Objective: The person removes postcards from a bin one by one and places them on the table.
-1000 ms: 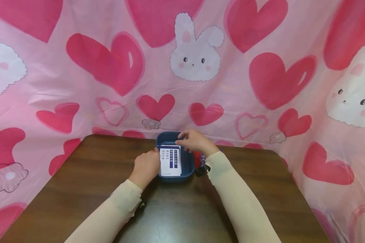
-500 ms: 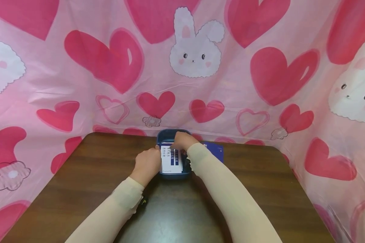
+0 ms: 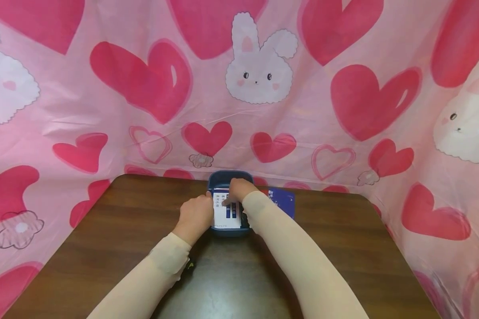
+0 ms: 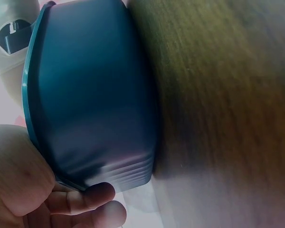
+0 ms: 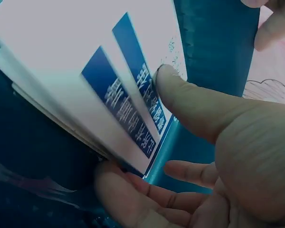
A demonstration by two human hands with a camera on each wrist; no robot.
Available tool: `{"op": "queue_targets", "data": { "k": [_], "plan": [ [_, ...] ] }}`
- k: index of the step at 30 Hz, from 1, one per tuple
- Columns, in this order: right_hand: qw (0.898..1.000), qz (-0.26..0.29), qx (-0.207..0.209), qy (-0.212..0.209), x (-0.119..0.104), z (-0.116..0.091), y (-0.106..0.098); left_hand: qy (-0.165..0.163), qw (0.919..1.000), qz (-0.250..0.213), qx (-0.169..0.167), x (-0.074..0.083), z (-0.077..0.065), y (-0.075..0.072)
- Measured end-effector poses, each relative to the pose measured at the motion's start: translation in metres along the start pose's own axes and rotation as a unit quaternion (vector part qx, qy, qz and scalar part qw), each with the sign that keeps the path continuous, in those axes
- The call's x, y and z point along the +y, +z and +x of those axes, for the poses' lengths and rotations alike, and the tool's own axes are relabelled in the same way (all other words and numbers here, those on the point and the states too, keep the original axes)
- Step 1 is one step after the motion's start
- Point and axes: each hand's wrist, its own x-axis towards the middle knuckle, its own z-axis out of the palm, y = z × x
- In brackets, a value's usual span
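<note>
A dark blue plastic bin stands at the table's far side. Inside lies a stack of white printed cards with blue text bands. My left hand grips the bin at its left side, with fingers curled at the rim in the left wrist view. Reaching in from the right, my right hand pinches the cards. In the right wrist view its thumb lies on the top card's face, and a finger is at the stack's edge. The bin's far interior is partly hidden by this hand.
Beside the bin on the right, a blue-purple printed sheet lies on the brown wooden table, partly covered by the right sleeve. A pink curtain with hearts and rabbits hangs behind the table.
My right hand has moved left and down from above the bin's right side onto the cards, taking hold of them. My left hand keeps its place. More of the blue-purple sheet shows.
</note>
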Motion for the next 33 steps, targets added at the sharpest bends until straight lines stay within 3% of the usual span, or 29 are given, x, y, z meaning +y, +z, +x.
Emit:
{"op": "queue_targets", "data": {
  "k": [11, 12, 18, 19, 26, 33],
  "plan": [
    [0.999, 0.0, 0.014, -0.029, 0.008, 0.008, -0.012, -0.004, 0.9998, 0.002, -0.02, 0.002, 0.0, -0.001],
    [0.999, 0.01, 0.016, -0.033, 0.015, 0.021, -0.01, -0.004, 0.9998, 0.003, -0.021, 0.001, 0.0, 0.0],
    [0.994, 0.094, 0.024, -0.05, 0.025, 0.024, -0.027, -0.005, 0.9999, -0.005, -0.013, 0.0, 0.001, 0.001],
    [0.993, 0.102, 0.029, -0.054, 0.021, 0.012, -0.033, -0.005, 0.9999, -0.005, -0.011, 0.0, 0.001, 0.002],
    [0.987, 0.126, 0.056, -0.085, 0.038, 0.004, -0.035, -0.002, 1.0, 0.003, -0.001, 0.001, 0.001, 0.003],
    [0.964, 0.25, 0.056, -0.066, 0.058, -0.008, -0.043, -0.007, 1.0, 0.004, 0.001, 0.001, 0.001, 0.002]
  ]
}}
